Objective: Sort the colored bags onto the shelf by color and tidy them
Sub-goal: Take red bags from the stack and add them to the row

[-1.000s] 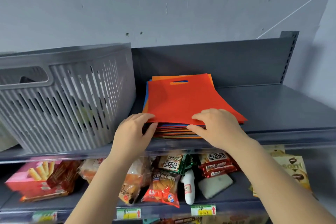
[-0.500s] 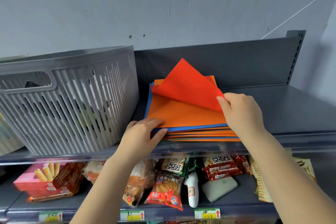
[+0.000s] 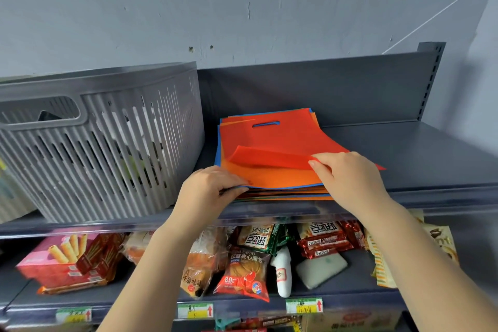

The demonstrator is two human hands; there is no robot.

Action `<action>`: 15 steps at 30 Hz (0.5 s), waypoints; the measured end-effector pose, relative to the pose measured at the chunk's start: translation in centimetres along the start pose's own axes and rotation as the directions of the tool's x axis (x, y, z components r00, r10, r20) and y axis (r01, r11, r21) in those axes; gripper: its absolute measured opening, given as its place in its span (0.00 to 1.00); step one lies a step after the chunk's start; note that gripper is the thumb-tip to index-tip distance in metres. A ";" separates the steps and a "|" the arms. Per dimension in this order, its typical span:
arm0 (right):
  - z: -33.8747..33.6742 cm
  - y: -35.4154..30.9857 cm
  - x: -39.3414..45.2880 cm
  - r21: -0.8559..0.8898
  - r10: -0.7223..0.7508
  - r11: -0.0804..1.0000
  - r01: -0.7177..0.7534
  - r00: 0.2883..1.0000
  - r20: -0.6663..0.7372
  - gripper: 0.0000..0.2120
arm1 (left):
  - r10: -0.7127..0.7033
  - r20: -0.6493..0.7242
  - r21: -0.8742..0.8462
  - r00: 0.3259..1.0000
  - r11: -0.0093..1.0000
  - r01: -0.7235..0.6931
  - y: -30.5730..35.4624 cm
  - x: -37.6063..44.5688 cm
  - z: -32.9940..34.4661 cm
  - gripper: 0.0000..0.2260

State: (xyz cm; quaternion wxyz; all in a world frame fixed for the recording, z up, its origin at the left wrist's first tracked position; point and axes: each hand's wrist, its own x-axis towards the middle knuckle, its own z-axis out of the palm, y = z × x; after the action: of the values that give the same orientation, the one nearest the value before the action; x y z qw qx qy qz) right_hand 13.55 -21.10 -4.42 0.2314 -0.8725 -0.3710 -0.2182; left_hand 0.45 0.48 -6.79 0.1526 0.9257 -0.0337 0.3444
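On the lower shelf (image 3: 161, 296), nearest the camera: snack packets, a pink biscuit box (image 3: 51, 264), a red bean-bread packet (image 3: 245, 275), a white bottle (image 3: 283, 272), and price tags (image 3: 304, 305) along the front rail.

Above, both forearms reach up to the front edge of the top shelf (image 3: 417, 159). Left hand (image 3: 210, 188): fingers curled at the near left corner of the bag stack (image 3: 283, 191), gripping layers below the top ones, thumb on top. Right hand (image 3: 347, 178): thumb and fingers pinch the near edge of the red bag (image 3: 269, 137), folded back on itself, so the orange bag (image 3: 272, 175) beneath shows.

The stack lies flat in the middle of the top shelf, blue and orange edges showing in its layers. The red bag is uppermost, handle slot toward the back panel, its right corner jutting past the stack.

Just left of the stack, a grey slotted basket (image 3: 113, 148); contents unclear through the slats. Behind, the shelf's back panel (image 3: 323, 89) and a grey wall (image 3: 242, 8).
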 end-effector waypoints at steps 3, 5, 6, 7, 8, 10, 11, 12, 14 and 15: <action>-0.3 -0.1 -0.3 0.004 0.000 1.000 0.000 1.000 0.007 0.15 | -0.032 -0.118 0.006 0.993 0.999 0.033 0.5 0.0 0.1 0.08; -0.5 -0.4 -0.5 0.012 -0.010 1.000 0.010 1.000 0.018 0.15 | -0.081 -0.200 -0.019 0.977 0.997 0.079 0.7 0.1 0.2 0.05; -0.5 -0.5 -0.7 0.013 -0.019 1.000 0.018 0.999 0.034 0.15 | -0.100 -0.224 -0.023 0.970 0.995 0.097 0.8 0.0 0.2 0.05; -0.5 -0.6 -0.9 0.014 -0.025 1.000 0.024 0.998 0.055 0.15 | -0.120 -0.231 -0.026 0.966 0.993 0.117 0.9 0.0 0.2 0.06; -0.5 -0.7 -1.1 0.019 -0.024 1.000 0.023 0.996 0.081 0.16 | -0.139 -0.220 -0.030 0.966 0.990 0.135 1.0 -0.2 0.2 0.07; -0.6 -0.6 -1.5 0.022 -0.016 1.000 0.013 0.991 0.137 0.19 | -0.155 -0.168 -0.047 0.974 0.988 0.149 1.3 -0.5 -0.2 0.08; -0.7 -0.6 -1.6 0.018 -0.014 1.000 0.011 0.986 0.165 0.20 | -0.148 -0.146 -0.061 0.978 0.988 0.140 1.4 -0.8 -0.4 0.08; -0.8 -0.7 -1.7 0.009 -0.017 1.000 0.015 0.981 0.195 0.22 | -0.139 -0.137 -0.079 0.981 0.988 0.129 1.5 -1.0 -0.6 0.09; -0.9 -1.0 -2.0 -0.016 -0.033 0.999 0.038 0.970 0.239 0.25 | -0.128 -0.165 -0.103 0.978 0.988 0.112 1.6 -1.3 -0.8 0.08; -0.9 -1.2 -2.1 -0.020 -0.034 0.999 0.041 0.968 0.248 0.25 | -0.115 -0.193 -0.092 0.974 0.991 0.099 1.7 -1.4 -0.9 0.08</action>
State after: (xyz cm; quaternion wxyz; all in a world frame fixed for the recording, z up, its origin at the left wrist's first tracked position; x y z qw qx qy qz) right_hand 11.10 -21.98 -4.61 0.1684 -0.8885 -0.4107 -0.1165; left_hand -1.50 -0.88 -6.60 0.2114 0.8802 0.0175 0.4245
